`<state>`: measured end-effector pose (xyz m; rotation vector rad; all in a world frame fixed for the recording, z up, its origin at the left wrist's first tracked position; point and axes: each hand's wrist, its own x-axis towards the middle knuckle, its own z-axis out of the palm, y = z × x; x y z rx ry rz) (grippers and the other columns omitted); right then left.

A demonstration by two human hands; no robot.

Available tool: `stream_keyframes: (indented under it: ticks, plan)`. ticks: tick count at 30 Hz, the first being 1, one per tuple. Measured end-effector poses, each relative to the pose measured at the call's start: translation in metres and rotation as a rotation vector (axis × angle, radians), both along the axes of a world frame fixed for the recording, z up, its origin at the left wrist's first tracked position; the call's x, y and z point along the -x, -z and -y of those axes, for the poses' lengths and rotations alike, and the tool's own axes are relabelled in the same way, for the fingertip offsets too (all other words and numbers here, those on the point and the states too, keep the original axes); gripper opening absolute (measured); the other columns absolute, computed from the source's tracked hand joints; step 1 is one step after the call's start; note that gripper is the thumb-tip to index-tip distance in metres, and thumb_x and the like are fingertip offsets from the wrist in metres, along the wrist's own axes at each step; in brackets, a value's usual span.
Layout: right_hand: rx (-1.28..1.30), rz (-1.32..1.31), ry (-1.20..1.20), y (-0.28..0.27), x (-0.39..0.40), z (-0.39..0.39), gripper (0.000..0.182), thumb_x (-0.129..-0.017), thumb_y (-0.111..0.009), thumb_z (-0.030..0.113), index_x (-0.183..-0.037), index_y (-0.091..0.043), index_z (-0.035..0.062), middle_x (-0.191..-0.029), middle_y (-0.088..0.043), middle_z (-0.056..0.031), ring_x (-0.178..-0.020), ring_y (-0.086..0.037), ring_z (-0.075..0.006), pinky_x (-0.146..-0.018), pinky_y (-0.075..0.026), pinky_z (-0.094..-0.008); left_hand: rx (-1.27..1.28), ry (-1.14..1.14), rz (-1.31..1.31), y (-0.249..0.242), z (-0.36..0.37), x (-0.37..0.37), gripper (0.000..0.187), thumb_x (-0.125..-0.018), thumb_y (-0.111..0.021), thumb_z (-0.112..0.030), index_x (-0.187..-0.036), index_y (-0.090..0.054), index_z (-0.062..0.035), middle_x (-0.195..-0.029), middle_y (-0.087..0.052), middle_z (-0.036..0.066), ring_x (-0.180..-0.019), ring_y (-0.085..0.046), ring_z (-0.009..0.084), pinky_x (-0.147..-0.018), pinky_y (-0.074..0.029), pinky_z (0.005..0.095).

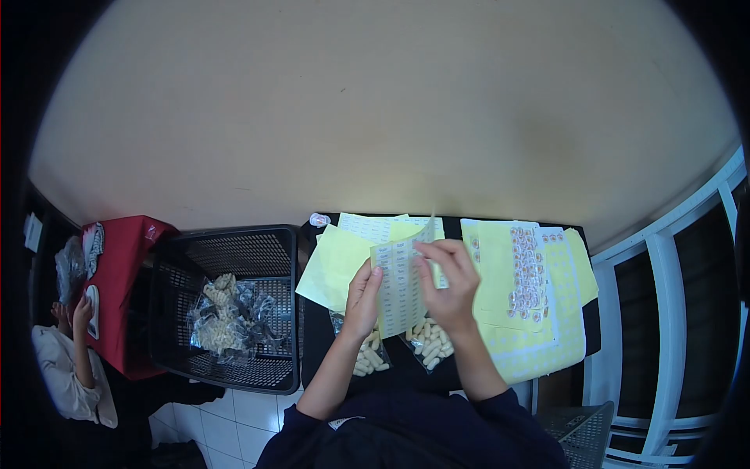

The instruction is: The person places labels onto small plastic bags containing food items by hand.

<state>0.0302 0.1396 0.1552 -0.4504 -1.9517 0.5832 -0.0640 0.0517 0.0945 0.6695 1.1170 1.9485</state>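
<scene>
My left hand (362,301) grips the left edge of a sticker label sheet (397,285), a pale sheet with columns of small printed labels, held up over the table. My right hand (451,285) is at the sheet's upper right, thumb and fingers pinched together there. Whether a single label is between those fingertips is too small to tell. The sheet's top right corner curls upward. Below my hands lie a clear bag of pale capsule-shaped pieces (370,358) and a second such bag (430,341), both partly hidden by my arms and the sheet.
Yellow backing sheets (334,262) and round-sticker sheets (527,273) cover much of the black table. A small roll (319,220) sits at the back edge. Left stands a black crate (293,344) with bagged pieces. Beyond it, another person (74,367) works at a red-covered table (129,297).
</scene>
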Motion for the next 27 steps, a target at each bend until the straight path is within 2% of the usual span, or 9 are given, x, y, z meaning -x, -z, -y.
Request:
stream_keyframes:
  ticks: [11,17,19,20,22,23,24,26,27]
  plan:
    - [0.054,-0.069,0.046,0.009,0.015,0.020,0.019,-0.067,-0.065,-0.003,-0.085,-0.065,0.0013,-0.077,-0.058,-0.0090,-0.068,-0.059,-0.0188,-0.061,-0.049,-0.0255,-0.059,0.045,-0.087,-0.008,0.005,-0.007,0.032,-0.092,-0.036,-0.017,-0.118,-0.045,-0.0007,-0.112,-0.050,0.008,-0.103,-0.046,0.0129,-0.090,-0.034,0.0270]
    - [0.046,-0.112,0.073,0.013,0.011,0.022,0.012,-0.066,-0.066,-0.003,-0.076,-0.064,0.0016,-0.076,-0.058,-0.0090,-0.068,-0.059,-0.0183,-0.061,-0.048,-0.0256,-0.051,0.052,-0.082,0.000,0.003,-0.010,0.033,-0.093,-0.034,-0.019,-0.118,-0.045,0.0002,-0.112,-0.050,0.009,-0.104,-0.046,0.0136,-0.090,-0.034,0.0269]
    - [0.229,-0.059,-0.038,0.009,0.007,0.023,0.011,-0.069,-0.063,-0.002,-0.079,-0.061,0.0010,-0.084,-0.058,-0.0097,-0.077,-0.058,-0.0187,-0.072,-0.046,-0.0278,-0.042,0.035,-0.052,-0.003,0.003,-0.010,0.034,-0.093,-0.033,-0.019,-0.118,-0.044,0.0004,-0.111,-0.051,0.009,-0.103,-0.046,0.0137,-0.090,-0.035,0.0270]
    - [0.230,-0.060,-0.040,0.010,0.005,0.022,0.011,-0.069,-0.063,-0.002,-0.079,-0.061,0.0010,-0.084,-0.058,-0.0097,-0.077,-0.058,-0.0187,-0.072,-0.046,-0.0278,-0.033,0.017,-0.024,-0.005,0.004,-0.010,0.034,-0.093,-0.033,-0.019,-0.118,-0.044,0.0005,-0.111,-0.051,0.009,-0.102,-0.047,0.0138,-0.090,-0.035,0.0272]
    - [0.705,-0.379,-0.507,0.019,-0.002,0.014,0.020,-0.071,-0.059,-0.003,-0.090,-0.054,-0.0004,-0.098,-0.053,-0.0130,-0.092,-0.053,-0.0197,-0.084,-0.040,-0.0293,-0.014,0.020,-0.006,-0.007,0.006,-0.007,0.034,-0.093,-0.033,-0.020,-0.117,-0.045,0.0008,-0.109,-0.052,0.010,-0.102,-0.048,0.0141,-0.089,-0.036,0.0278]
    - [0.709,-0.432,-0.583,0.024,-0.006,0.006,0.032,-0.072,-0.058,-0.001,-0.102,-0.047,-0.0008,-0.108,-0.049,-0.0157,-0.104,-0.047,-0.0222,-0.093,-0.034,-0.0335,0.003,0.026,0.013,-0.008,0.008,-0.006,0.034,-0.093,-0.033,-0.020,-0.117,-0.046,0.0011,-0.108,-0.053,0.010,-0.101,-0.048,0.0145,-0.088,-0.036,0.0285]
    - [0.496,-0.311,-0.454,0.019,-0.008,-0.002,0.035,-0.072,-0.058,0.000,-0.105,-0.045,0.0001,-0.109,-0.049,-0.0155,-0.106,-0.046,-0.0243,-0.094,-0.033,-0.0355,0.003,0.026,0.012,-0.012,0.012,-0.003,0.034,-0.093,-0.033,-0.020,-0.117,-0.046,0.0011,-0.108,-0.053,0.010,-0.101,-0.048,0.0145,-0.088,-0.036,0.0285]
    - [0.128,-0.017,-0.265,0.002,-0.019,-0.017,0.049,-0.072,-0.058,0.003,-0.117,-0.038,0.0007,-0.106,-0.053,-0.0126,-0.111,-0.044,-0.0280,-0.098,-0.029,-0.0401,0.028,0.217,-0.348,-0.024,0.022,0.003,0.035,-0.093,-0.033,-0.021,-0.114,-0.048,0.0018,-0.106,-0.055,0.012,-0.100,-0.050,0.0181,-0.088,-0.037,0.0308]
    - [0.127,-0.018,-0.265,-0.007,-0.028,-0.018,0.049,-0.072,-0.058,0.003,-0.117,-0.038,0.0007,-0.106,-0.053,-0.0126,-0.111,-0.044,-0.0280,-0.098,-0.029,-0.0401,0.028,0.217,-0.350,-0.029,0.024,0.004,0.035,-0.093,-0.033,-0.021,-0.114,-0.048,0.0018,-0.106,-0.055,0.012,-0.100,-0.050,0.0181,-0.088,-0.037,0.0308]
